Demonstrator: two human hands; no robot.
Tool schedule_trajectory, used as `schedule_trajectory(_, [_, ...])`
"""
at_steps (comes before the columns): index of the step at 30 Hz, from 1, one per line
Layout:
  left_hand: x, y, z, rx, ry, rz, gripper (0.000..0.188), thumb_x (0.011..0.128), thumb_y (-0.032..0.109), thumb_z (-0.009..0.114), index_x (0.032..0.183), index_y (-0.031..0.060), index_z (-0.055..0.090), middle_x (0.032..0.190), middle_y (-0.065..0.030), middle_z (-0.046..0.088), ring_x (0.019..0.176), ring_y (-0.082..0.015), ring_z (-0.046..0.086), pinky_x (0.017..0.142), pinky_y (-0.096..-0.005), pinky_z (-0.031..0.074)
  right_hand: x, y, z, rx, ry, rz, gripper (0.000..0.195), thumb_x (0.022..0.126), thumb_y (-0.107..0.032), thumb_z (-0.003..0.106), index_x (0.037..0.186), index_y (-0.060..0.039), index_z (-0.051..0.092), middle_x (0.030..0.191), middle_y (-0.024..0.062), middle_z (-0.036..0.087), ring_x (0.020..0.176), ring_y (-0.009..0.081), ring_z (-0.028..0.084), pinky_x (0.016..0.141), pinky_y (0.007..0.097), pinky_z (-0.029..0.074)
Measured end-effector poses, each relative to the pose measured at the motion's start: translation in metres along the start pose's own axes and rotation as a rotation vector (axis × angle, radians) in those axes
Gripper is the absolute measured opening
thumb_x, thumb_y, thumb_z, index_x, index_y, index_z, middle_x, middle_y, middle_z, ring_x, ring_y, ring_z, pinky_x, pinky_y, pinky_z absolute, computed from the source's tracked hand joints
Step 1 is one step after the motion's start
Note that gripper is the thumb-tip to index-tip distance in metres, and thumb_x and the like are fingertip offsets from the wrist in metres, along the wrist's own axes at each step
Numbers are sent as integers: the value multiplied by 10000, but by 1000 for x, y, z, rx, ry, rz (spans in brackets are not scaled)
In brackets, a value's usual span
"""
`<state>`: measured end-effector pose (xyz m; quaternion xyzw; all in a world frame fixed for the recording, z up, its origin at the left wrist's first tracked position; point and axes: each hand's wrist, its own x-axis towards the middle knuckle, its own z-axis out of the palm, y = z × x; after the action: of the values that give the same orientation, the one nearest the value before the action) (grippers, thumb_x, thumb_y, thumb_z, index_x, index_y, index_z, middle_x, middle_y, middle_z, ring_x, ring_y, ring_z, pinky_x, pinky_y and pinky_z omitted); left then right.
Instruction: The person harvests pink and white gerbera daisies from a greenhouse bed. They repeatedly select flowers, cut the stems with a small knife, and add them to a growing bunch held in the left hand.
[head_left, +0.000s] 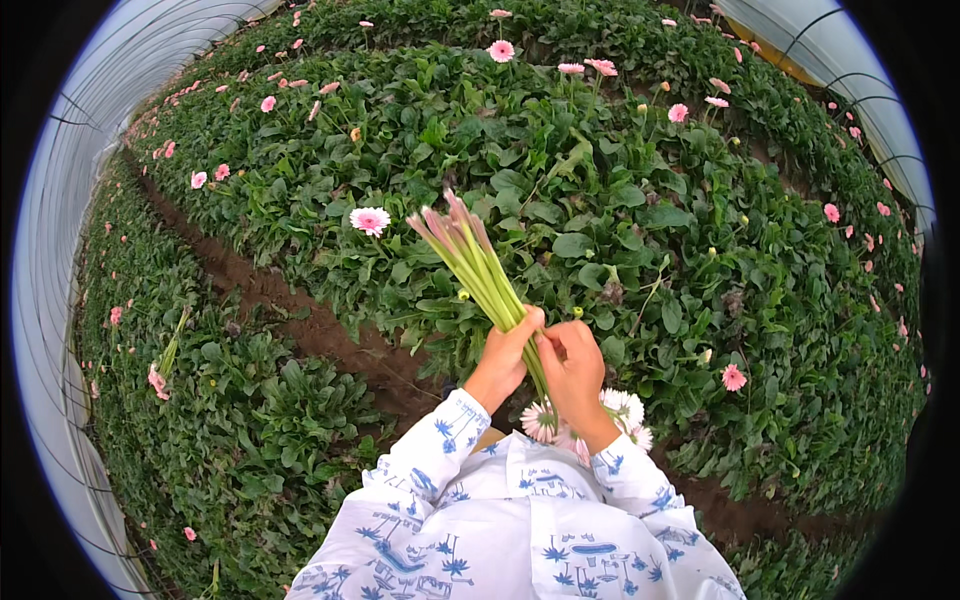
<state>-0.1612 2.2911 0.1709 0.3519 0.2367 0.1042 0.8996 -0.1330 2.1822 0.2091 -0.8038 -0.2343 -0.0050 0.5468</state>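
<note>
A bunch of cut gerberas, its green stems (487, 281) pointing up and away from me, is gripped in my left hand (501, 364). The reddish cut ends are uppermost. My right hand (576, 371) is curled against the same stems just beside the left, thumb and forefinger pinched together at the bunch. Any small thing between those fingertips is too hidden to tell. Pale pink and white flower heads (624, 409) hang below, near my shirt, partly covered by my right hand and wrist.
Leafy gerbera beds (450, 135) surround me, with a standing pink-and-white gerbera (370, 220) just beyond the bunch. A bare soil path (322, 330) runs between beds. Another stem bunch (172, 349) lies on the left bed. Plastic greenhouse sheeting (56, 217) curves along the side.
</note>
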Motion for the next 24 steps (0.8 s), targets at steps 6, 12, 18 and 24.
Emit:
schedule_trajectory(6, [23,76,-35,2,-14,48,173,927,223,595,860,81,523,802,-32,565,751,-147,560,688,-295,491,38,-38,63,-51,-31,-125,104,780,-130,695,852,-67,652,775,69,554,719,240,575,602,339,457])
schedule_trajectory(12, [55,177,-96,-36,-115,151,304,952,293,538,729,104,456,635,-8,454,631,-168,510,689,-367,494,86,-44,66,114,52,27,126,835,-88,656,943,-24,648,893,32,595,755,117,592,622,237,485])
schedule_trajectory(18, [84,248,-154,-170,-218,165,313,961,332,514,733,145,409,630,31,361,626,-129,404,738,-358,429,81,-31,42,195,217,347,134,899,-117,605,983,-19,638,846,4,641,709,63,584,626,202,473])
schedule_trajectory(24, [115,272,-185,-312,-180,76,334,972,366,501,722,158,428,652,35,411,637,-109,429,736,-326,427,46,-30,48,185,351,459,142,906,-133,597,979,-19,640,820,23,643,672,72,584,587,203,453])
